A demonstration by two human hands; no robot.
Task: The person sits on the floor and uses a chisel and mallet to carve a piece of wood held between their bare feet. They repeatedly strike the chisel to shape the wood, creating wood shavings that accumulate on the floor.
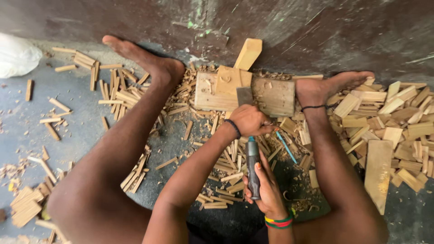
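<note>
Grey concrete floor (81, 131), strewn with pale offcuts and shavings, runs out to a dark scuffed wall (316, 31) at the far side. Nearest the camera, the right hand (266, 187), wearing a banded wristlet in yellow, red and green, is wrapped around the dark grey handle of a knife (252, 169), thumb laid along it, seemingly to steady the push. Just beyond, the left hand (249, 121), with a black band on its wrist, is closed over the tool's far end where the blade would meet a thin wood strip; the strip itself is hidden under the fingers. A blue stick (285, 147) lies just right of the hands. Farther out, a flat wooden block (271, 97) sits between 2 bare feet, the left foot (144, 61) and right foot (334, 86) against its ends, apparently bracing it as a work rest. A wooden wedge (247, 54) leans up behind it. Cut slats (398, 117) are heaped on the right, and a white bag (16, 56) lies far left.
</note>
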